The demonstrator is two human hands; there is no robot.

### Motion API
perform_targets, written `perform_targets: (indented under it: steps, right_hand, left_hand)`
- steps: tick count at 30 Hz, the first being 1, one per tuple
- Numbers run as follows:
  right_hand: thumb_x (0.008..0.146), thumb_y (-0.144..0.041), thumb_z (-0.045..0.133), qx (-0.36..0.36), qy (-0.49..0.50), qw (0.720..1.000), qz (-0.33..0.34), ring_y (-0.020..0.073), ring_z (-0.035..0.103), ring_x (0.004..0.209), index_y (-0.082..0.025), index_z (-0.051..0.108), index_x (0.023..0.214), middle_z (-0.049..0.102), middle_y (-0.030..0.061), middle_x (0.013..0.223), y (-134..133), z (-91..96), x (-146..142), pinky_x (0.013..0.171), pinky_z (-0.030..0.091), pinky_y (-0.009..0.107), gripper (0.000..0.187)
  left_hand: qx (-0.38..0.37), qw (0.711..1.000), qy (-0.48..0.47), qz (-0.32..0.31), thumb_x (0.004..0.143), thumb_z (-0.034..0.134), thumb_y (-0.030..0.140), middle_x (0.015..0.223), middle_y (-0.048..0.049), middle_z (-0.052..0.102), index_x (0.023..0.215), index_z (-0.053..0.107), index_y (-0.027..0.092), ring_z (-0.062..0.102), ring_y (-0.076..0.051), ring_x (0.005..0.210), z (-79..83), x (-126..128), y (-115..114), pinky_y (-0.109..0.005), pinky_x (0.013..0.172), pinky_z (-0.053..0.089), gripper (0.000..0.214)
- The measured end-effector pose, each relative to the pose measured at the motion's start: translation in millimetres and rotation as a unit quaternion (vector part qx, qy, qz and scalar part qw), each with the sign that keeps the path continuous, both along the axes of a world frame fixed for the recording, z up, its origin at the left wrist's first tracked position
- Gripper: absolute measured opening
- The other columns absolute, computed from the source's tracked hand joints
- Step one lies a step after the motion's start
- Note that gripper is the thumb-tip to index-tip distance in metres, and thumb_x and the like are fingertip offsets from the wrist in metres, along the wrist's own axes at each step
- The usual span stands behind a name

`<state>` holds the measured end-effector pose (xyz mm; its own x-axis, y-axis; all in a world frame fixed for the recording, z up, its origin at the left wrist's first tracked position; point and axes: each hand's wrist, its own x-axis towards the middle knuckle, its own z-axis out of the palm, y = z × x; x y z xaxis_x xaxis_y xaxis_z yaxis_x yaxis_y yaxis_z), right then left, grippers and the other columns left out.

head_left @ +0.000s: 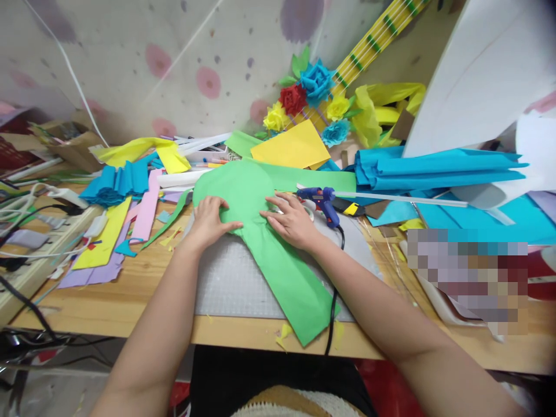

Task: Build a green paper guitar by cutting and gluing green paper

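Note:
A large green paper cut-out [278,260] with a rounded top and a long flared stem lies across the grey cutting mat [230,284]. My left hand [209,220] presses flat on its left side, fingers spread, thumb pointing right. My right hand [290,220] lies flat on its right side, fingers stretched toward the left. Both hands hold nothing; they rest on the green paper about a hand's width apart. A blue glue gun [324,202] lies just right of my right hand, its black cord running down over the table edge.
Blue crepe paper folds [430,168] lie at the right. Yellow paper [293,147], paper flowers [310,95], pink and purple strips [143,211] and a blue fan-fold [115,182] crowd the back. Cables and a power strip [47,237] sit at the left. The wooden table edge [243,336] is close.

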<state>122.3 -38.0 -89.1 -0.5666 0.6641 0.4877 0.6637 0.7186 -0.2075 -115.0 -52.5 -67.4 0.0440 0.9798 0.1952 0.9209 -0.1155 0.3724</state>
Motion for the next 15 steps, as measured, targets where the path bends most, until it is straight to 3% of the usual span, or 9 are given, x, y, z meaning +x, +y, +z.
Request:
perform_targets:
  steps: [4, 8, 11, 15]
  right_hand:
    - [0.094, -0.030, 0.037, -0.027, 0.062, 0.998, -0.012, 0.0232, 0.043, 0.124, -0.023, 0.062, 0.119, 0.057, 0.0075, 0.128, 1.7, -3.7, 1.4, 0.105, 0.034, 0.046, 0.037]
    - [0.089, -0.025, 0.039, -0.075, 0.172, 0.978, -0.089, 0.0235, 0.053, 0.111, -0.018, 0.060, 0.114, 0.063, 0.0110, 0.116, 4.0, -7.9, 3.0, 0.097, 0.041, 0.043, 0.033]
    - [0.084, -0.025, 0.045, -0.165, 0.212, 0.957, -0.112, 0.0221, 0.060, 0.096, -0.019, 0.057, 0.108, 0.066, 0.0095, 0.103, 5.0, -11.6, 1.9, 0.085, 0.048, 0.040, 0.027]
    - [0.083, -0.028, 0.050, -0.256, 0.245, 0.932, -0.079, 0.0189, 0.064, 0.089, -0.021, 0.051, 0.109, 0.067, 0.0067, 0.098, 6.2, -14.4, -1.8, 0.079, 0.051, 0.037, 0.027]
  left_hand:
    - [0.015, 0.999, -0.023, -0.018, 0.067, 0.073, 0.043, 0.107, -0.0064, 0.053, 0.097, 0.055, 0.021, 0.046, -0.025, 0.109, -1.9, -6.9, 1.1, -0.041, 0.095, 0.035, 0.041]
    - [0.058, 0.991, -0.097, -0.072, 0.080, 0.059, 0.036, 0.095, -0.0036, 0.059, 0.094, 0.061, 0.023, 0.054, -0.018, 0.094, -0.2, -11.5, 3.9, -0.033, 0.085, 0.041, 0.020]
    - [0.079, 0.987, -0.140, -0.023, 0.081, 0.054, 0.037, 0.078, -0.0018, 0.059, 0.078, 0.064, 0.021, 0.054, -0.015, 0.075, 1.2, -9.2, 5.4, -0.029, 0.070, 0.042, 0.020]
    - [0.059, 0.983, -0.171, 0.036, 0.073, 0.063, 0.039, 0.068, 0.0008, 0.058, 0.067, 0.063, 0.021, 0.051, -0.014, 0.065, -0.1, -1.7, 4.8, -0.027, 0.062, 0.039, 0.020]
